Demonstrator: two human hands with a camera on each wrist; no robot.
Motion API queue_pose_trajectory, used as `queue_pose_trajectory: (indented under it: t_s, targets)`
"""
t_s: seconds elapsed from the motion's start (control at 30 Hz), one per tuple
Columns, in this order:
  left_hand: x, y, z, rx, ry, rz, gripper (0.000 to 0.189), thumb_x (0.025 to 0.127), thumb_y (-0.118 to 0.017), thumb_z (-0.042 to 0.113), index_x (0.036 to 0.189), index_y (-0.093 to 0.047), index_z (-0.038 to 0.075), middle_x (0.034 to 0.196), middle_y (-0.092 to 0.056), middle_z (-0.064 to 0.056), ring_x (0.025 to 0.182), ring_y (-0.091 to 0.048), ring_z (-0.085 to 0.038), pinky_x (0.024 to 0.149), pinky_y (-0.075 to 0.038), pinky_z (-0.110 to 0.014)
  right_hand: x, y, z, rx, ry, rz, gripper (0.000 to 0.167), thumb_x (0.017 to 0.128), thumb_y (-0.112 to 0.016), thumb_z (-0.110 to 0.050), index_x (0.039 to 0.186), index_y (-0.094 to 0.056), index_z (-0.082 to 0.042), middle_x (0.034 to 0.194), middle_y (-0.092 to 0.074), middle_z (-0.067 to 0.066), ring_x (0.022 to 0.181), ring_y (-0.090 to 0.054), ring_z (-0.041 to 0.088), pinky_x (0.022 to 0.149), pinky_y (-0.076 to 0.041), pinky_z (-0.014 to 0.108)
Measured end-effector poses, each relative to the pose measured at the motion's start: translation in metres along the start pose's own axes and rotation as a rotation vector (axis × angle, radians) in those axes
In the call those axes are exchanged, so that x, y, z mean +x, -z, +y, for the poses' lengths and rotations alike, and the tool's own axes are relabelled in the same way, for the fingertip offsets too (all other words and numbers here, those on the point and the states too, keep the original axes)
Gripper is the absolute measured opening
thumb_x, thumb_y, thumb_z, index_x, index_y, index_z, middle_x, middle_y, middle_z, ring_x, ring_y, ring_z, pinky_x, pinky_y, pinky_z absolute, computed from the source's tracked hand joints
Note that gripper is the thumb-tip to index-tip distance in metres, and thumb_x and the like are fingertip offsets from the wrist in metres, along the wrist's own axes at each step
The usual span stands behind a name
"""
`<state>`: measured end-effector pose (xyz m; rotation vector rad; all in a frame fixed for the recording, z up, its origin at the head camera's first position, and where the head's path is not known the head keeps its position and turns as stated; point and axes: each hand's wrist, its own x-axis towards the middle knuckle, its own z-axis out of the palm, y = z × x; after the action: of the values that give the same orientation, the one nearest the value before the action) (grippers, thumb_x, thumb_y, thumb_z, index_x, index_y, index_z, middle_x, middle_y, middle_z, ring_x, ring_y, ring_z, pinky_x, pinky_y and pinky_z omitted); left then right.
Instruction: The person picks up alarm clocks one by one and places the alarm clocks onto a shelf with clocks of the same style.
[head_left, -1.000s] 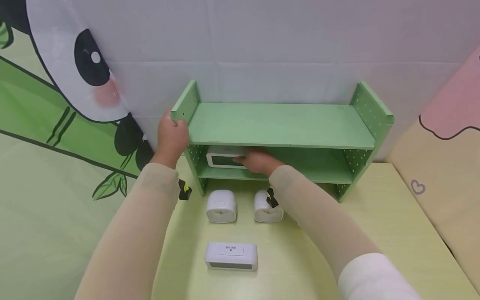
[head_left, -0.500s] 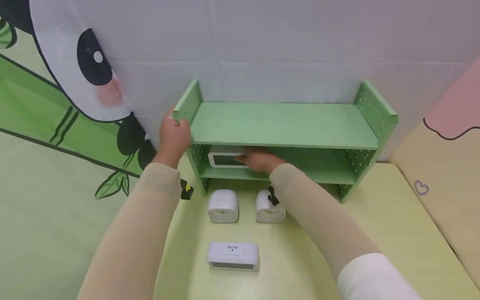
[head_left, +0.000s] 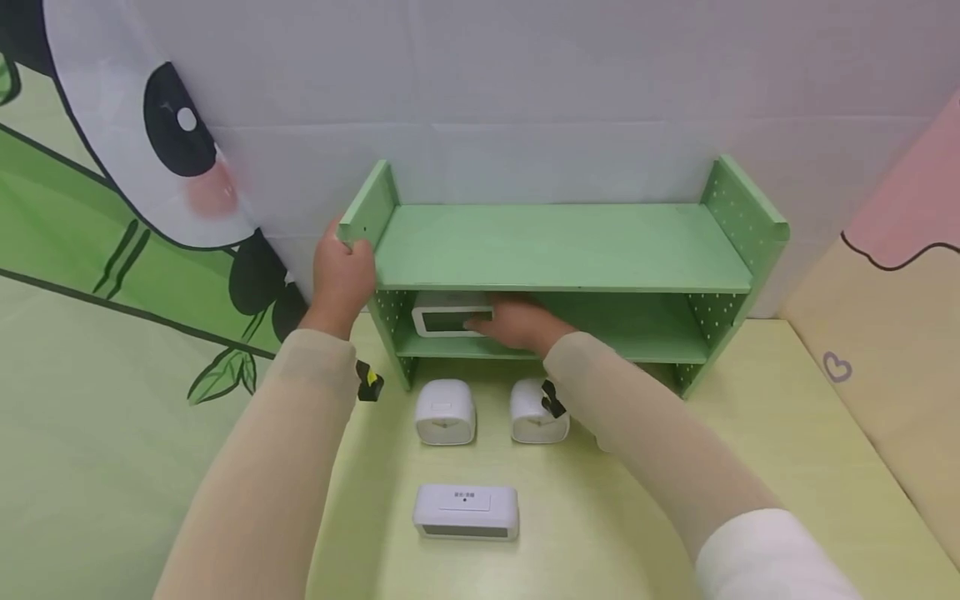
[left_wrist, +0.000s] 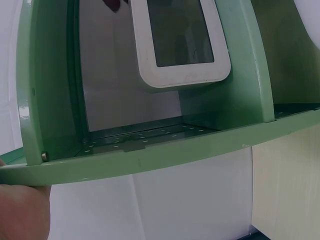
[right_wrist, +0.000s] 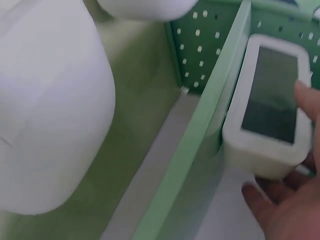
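A green two-tier shelf (head_left: 562,248) stands against the back wall. My left hand (head_left: 343,271) grips the upper front corner of its left side panel; in the left wrist view only part of that hand (left_wrist: 22,212) shows. On the lower tier, near the left side, sits a white digital clock (head_left: 442,322) with a dark screen. My right hand (head_left: 521,321) holds this clock by its right end. In the right wrist view, the thumb lies over the screen of the clock (right_wrist: 272,95) and the other fingers are around the end, partly hidden.
Two rounded white clocks with dials, one on the left (head_left: 445,412) and one on the right (head_left: 536,421), stand on the table (head_left: 787,467) before the shelf. Nearer lies another white digital clock (head_left: 466,510). Something white is partly hidden by the right sleeve (head_left: 637,425).
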<state>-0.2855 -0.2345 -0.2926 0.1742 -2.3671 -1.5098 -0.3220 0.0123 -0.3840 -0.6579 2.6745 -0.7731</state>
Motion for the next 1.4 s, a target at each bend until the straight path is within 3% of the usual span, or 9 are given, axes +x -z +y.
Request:
queue_pose_trajectory:
  t_s: [0.13,0.23,0.33,0.53,0.67,0.77,1.0,1.27,1.4]
  targets:
    - [0.001,0.0,0.0,0.002,0.004,-0.004,0.063,0.101,-0.032,0.014,0.164,-0.029,0.016,0.142,-0.052,-0.015,0.11,-0.049,-0.026,0.094,-0.046,-0.043,-0.016,-0.004,-0.009,-0.156,0.042,0.1,0.079,0.101,-0.059,-0.052,0.157,-0.036,-0.002,0.11,-0.072,0.012,0.095,-0.067,0.024,0.092,-0.052,0.043]
    - [0.003,0.0,-0.001,0.0,0.006,-0.008,0.061,0.102,-0.032,0.015,0.163,-0.03,0.015,0.14,-0.053,-0.015,0.109,-0.05,-0.026,0.093,-0.047,-0.043,-0.034,-0.01,-0.017,-0.234,0.088,0.181,0.076,0.1,-0.062,-0.049,0.154,-0.04,0.0,0.131,-0.063,0.014,0.112,-0.063,0.027,0.097,-0.051,0.045]
    - [0.003,0.0,-0.002,-0.006,0.007,-0.012,0.059,0.102,-0.032,0.015,0.161,-0.033,0.014,0.139,-0.053,-0.015,0.108,-0.05,-0.026,0.092,-0.048,-0.043,-0.057,-0.017,-0.025,-0.264,0.145,0.232,0.081,0.1,-0.064,-0.048,0.158,-0.033,0.0,0.151,-0.046,0.019,0.135,-0.048,0.034,0.11,-0.042,0.046]
    - [0.002,0.0,-0.003,-0.005,0.002,-0.015,0.059,0.102,-0.032,0.014,0.161,-0.033,0.014,0.139,-0.053,-0.015,0.109,-0.05,-0.026,0.094,-0.047,-0.044,-0.109,-0.036,-0.034,-0.088,0.17,0.321,0.082,0.099,-0.066,-0.046,0.161,-0.03,-0.005,0.163,-0.034,0.014,0.148,-0.032,0.032,0.118,-0.03,0.049]
    - [0.003,0.001,-0.002,0.003,0.006,-0.012,0.059,0.102,-0.032,0.014,0.16,-0.034,0.014,0.14,-0.053,-0.015,0.11,-0.05,-0.027,0.096,-0.047,-0.046,-0.142,-0.05,-0.037,0.071,0.147,0.392,0.071,0.099,-0.069,-0.039,0.154,-0.041,-0.005,0.156,-0.044,0.012,0.144,-0.039,0.031,0.116,-0.034,0.049]
    - [0.005,0.002,-0.002,0.01,0.01,-0.013,0.059,0.102,-0.032,0.014,0.161,-0.033,0.014,0.143,-0.052,-0.016,0.112,-0.05,-0.027,0.098,-0.047,-0.047,-0.16,-0.066,-0.04,0.09,0.176,0.438,0.063,0.096,-0.072,-0.034,0.146,-0.05,-0.002,0.146,-0.053,0.013,0.137,-0.048,0.032,0.112,-0.039,0.049]
    - [0.008,0.001,-0.005,-0.005,0.009,-0.012,0.058,0.102,-0.032,0.015,0.16,-0.035,0.015,0.139,-0.054,-0.015,0.109,-0.051,-0.026,0.094,-0.048,-0.046,-0.174,-0.113,-0.042,-0.009,0.271,0.423,0.052,0.092,-0.075,-0.031,0.134,-0.058,-0.005,0.131,-0.062,0.006,0.121,-0.058,0.027,0.103,-0.046,0.044]
    - [0.007,-0.003,-0.005,-0.005,0.011,-0.013,0.058,0.101,-0.031,0.013,0.159,-0.035,0.015,0.139,-0.053,-0.016,0.108,-0.05,-0.027,0.092,-0.048,-0.046,-0.182,-0.147,-0.024,-0.018,0.226,0.332,0.05,0.091,-0.075,-0.035,0.131,-0.06,-0.008,0.126,-0.061,0.002,0.117,-0.057,0.022,0.101,-0.046,0.041]
    - [0.008,-0.002,-0.004,-0.001,0.019,-0.015,0.06,0.101,-0.03,0.013,0.161,-0.033,0.016,0.143,-0.052,-0.014,0.112,-0.049,-0.027,0.095,-0.046,-0.047,-0.187,-0.156,-0.008,-0.021,0.194,0.285,0.057,0.084,-0.083,-0.04,0.128,-0.062,-0.01,0.121,-0.062,-0.002,0.11,-0.057,0.017,0.095,-0.048,0.037]
